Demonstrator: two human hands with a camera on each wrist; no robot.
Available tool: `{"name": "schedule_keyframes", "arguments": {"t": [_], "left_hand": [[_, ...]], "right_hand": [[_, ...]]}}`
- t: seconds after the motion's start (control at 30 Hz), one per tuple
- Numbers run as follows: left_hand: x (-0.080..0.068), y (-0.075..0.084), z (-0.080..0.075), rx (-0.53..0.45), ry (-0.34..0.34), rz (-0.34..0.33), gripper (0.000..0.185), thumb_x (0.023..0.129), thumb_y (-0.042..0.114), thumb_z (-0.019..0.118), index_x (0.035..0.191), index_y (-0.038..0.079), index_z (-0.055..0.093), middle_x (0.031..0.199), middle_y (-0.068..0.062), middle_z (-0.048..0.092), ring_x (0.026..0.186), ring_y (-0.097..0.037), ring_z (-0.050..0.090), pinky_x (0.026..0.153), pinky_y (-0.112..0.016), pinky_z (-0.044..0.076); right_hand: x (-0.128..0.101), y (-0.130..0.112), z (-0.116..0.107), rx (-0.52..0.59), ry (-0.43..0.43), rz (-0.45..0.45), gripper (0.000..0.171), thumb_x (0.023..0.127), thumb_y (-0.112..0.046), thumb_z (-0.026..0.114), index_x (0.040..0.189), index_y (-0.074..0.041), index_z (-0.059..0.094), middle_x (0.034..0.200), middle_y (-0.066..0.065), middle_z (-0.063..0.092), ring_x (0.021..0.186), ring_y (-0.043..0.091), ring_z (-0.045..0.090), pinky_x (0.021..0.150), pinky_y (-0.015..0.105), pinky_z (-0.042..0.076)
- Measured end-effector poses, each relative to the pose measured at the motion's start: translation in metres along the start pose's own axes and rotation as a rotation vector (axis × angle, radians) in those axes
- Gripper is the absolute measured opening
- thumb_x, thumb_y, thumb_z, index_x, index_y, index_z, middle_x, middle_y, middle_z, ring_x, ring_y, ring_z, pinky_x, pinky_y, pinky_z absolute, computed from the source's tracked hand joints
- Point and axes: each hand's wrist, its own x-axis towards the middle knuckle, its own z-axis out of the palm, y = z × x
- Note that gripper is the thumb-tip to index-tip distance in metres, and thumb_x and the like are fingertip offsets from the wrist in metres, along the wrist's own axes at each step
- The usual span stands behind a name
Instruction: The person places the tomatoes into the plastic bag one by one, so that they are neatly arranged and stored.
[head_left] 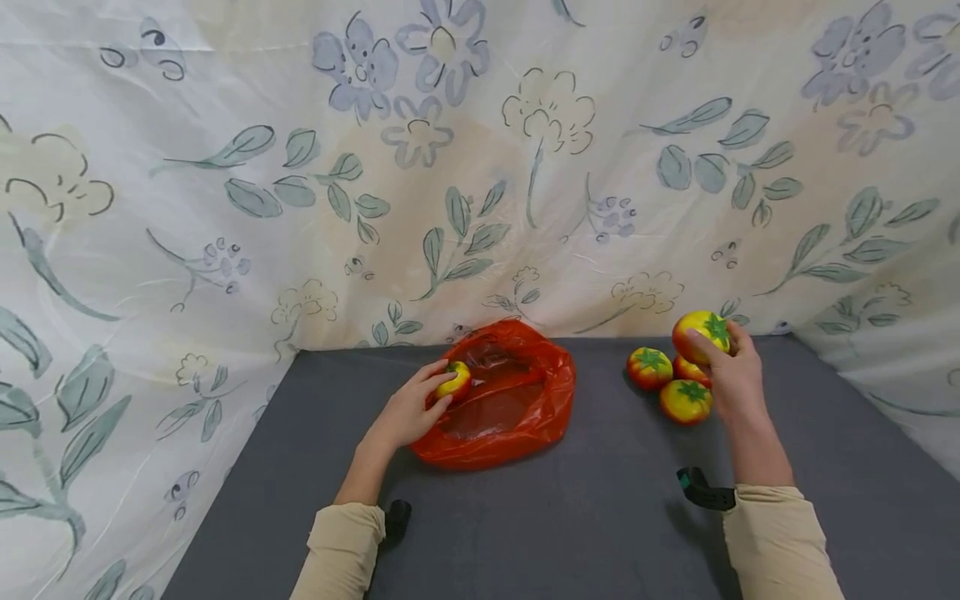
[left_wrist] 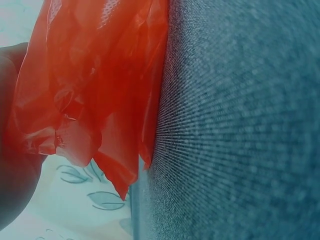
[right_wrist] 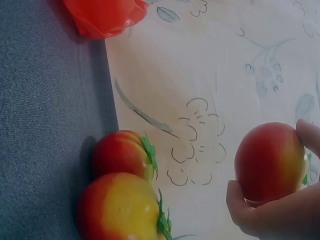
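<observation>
- Already, the left hand (head_left: pixel 411 408) grips one tomato (head_left: pixel 454 381) at the mouth of the red plastic bag (head_left: pixel 517 417), so by my reading it is about to go in; whether others lie inside I cannot tell.
- Further right, three tomatoes (head_left: pixel 651 368) sit bunched on the grey mat (head_left: pixel 600 517), apparently not yet bagged.
- Rightmost, the right hand (head_left: pixel 733 379) holds a lifted tomato (head_left: pixel 701 333) above that cluster, well apart from the bag.

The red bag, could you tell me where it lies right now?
In the head view the red bag lies on the grey table, left of centre by the backdrop, with the left hand holding a tomato at its mouth.
</observation>
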Motion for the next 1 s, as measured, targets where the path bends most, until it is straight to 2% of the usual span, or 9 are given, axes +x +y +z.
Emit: {"name": "schedule_keyframes", "arguments": {"t": [0.13, 0.2, 0.3, 0.33, 0.5, 0.6, 0.77, 1.0], "left_hand": [[0.001, 0.0, -0.001, 0.009, -0.001, 0.011, 0.04, 0.09, 0.012, 0.066, 0.13, 0.008, 0.059, 0.145, -0.009, 0.042, 0.128, -0.028, 0.043, 0.1, -0.049, 0.038], [0.001, 0.0, -0.001, 0.011, -0.001, 0.014, 0.04, 0.09, 0.012, 0.066, 0.13, 0.008, 0.06, 0.145, -0.009, 0.042, 0.128, -0.029, 0.043, 0.1, -0.049, 0.038], [0.001, 0.0, -0.001, 0.01, -0.003, 0.013, 0.04, 0.09, 0.012, 0.066, 0.13, 0.008, 0.06, 0.145, -0.009, 0.042, 0.128, -0.029, 0.043, 0.1, -0.049, 0.039], [0.001, 0.0, -0.001, 0.012, -0.003, 0.011, 0.04, 0.09, 0.012, 0.066, 0.13, 0.008, 0.059, 0.145, -0.008, 0.042, 0.128, -0.029, 0.043, 0.1, -0.049, 0.039], [0.0, 0.0, 0.0, 0.008, -0.006, -0.002, 0.041, 0.09, 0.013, 0.066, 0.131, 0.01, 0.059, 0.145, -0.008, 0.041, 0.128, -0.029, 0.043, 0.099, -0.05, 0.039], [0.0, 0.0, 0.0, 0.002, -0.006, -0.006, 0.041, 0.09, 0.013, 0.066, 0.131, 0.01, 0.059, 0.145, -0.007, 0.041, 0.128, -0.029, 0.043, 0.099, -0.049, 0.039], [0.0, -0.001, 0.001, 0.006, -0.004, -0.004, 0.041, 0.091, 0.013, 0.066, 0.131, 0.01, 0.059, 0.145, -0.007, 0.041, 0.129, -0.028, 0.043, 0.1, -0.049, 0.039], [0.001, -0.001, 0.0, 0.005, -0.007, -0.001, 0.04, 0.091, 0.013, 0.065, 0.131, 0.009, 0.059, 0.145, -0.008, 0.042, 0.129, -0.028, 0.043, 0.1, -0.049, 0.038]], "right_hand": [[0.008, 0.008, -0.001, -0.011, 0.0, -0.013, 0.092, 0.08, -0.043, 0.073, 0.153, -0.028, 0.019, 0.152, 0.005, 0.021, 0.121, 0.019, 0.037, 0.093, 0.022, 0.043], [0.004, 0.005, 0.003, -0.042, -0.006, -0.001, 0.094, 0.079, -0.047, 0.072, 0.153, -0.029, 0.016, 0.155, 0.004, 0.016, 0.128, 0.021, 0.032, 0.1, 0.027, 0.039], [0.0, 0.002, 0.008, -0.053, -0.008, -0.001, 0.094, 0.08, -0.046, 0.071, 0.154, -0.029, 0.015, 0.157, 0.004, 0.011, 0.132, 0.023, 0.028, 0.102, 0.029, 0.037], [-0.001, 0.002, 0.009, -0.061, -0.007, 0.0, 0.093, 0.08, -0.046, 0.071, 0.154, -0.029, 0.016, 0.157, 0.003, 0.01, 0.131, 0.022, 0.027, 0.101, 0.026, 0.038], [-0.013, -0.005, 0.018, -0.13, -0.006, 0.002, 0.092, 0.082, -0.05, 0.068, 0.154, -0.028, 0.016, 0.158, 0.006, 0.006, 0.135, 0.027, 0.021, 0.107, 0.031, 0.029], [-0.023, -0.012, 0.023, -0.168, -0.029, 0.002, 0.092, 0.083, -0.05, 0.066, 0.154, -0.025, 0.013, 0.159, 0.008, 0.002, 0.139, 0.031, 0.014, 0.112, 0.042, 0.019], [-0.032, -0.015, 0.032, -0.204, -0.082, -0.006, 0.09, 0.087, -0.047, 0.064, 0.155, -0.021, 0.01, 0.158, 0.011, 0.002, 0.137, 0.034, 0.016, 0.111, 0.046, 0.022], [-0.037, -0.011, 0.04, -0.272, -0.101, -0.022, 0.09, 0.087, -0.049, 0.063, 0.155, -0.021, 0.012, 0.157, 0.013, 0.007, 0.134, 0.035, 0.02, 0.109, 0.05, 0.024]]}}
